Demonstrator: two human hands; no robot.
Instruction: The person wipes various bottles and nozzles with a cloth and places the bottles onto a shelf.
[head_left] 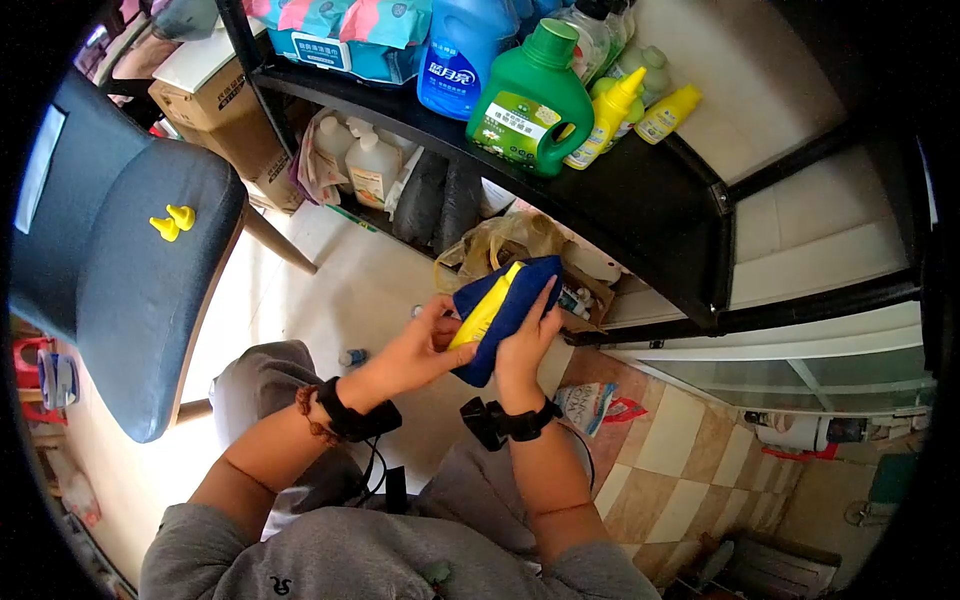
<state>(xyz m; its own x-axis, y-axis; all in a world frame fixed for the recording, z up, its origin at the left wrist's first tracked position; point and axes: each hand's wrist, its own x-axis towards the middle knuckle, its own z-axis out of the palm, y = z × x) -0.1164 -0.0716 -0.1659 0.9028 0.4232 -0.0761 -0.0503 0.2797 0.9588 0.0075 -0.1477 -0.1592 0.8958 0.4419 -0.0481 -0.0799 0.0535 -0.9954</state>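
In front of my body, a yellow bottle (487, 308) lies at a slant inside a folded dark blue cloth (522, 312). My left hand (425, 345) is closed on the bottle's lower left side. From the right, my right hand (530, 350) presses the cloth around the bottle, fingers along its outer face. The side of the bottle under the cloth is hidden. On the dark blue chair seat (150, 270) rest two small yellow pointed caps (172, 222). Other yellow bottles (612, 118) stand or lean on the black shelf (620, 220) ahead.
A green detergent jug (535, 100), a blue bottle (462, 60) and packs of wipes (345, 45) occupy the shelf. White pump bottles (372, 168) and a plastic bag (505, 243) sit below it. Cardboard boxes (225, 120) stand behind the chair. A small bottle (352, 357) lies on the floor.
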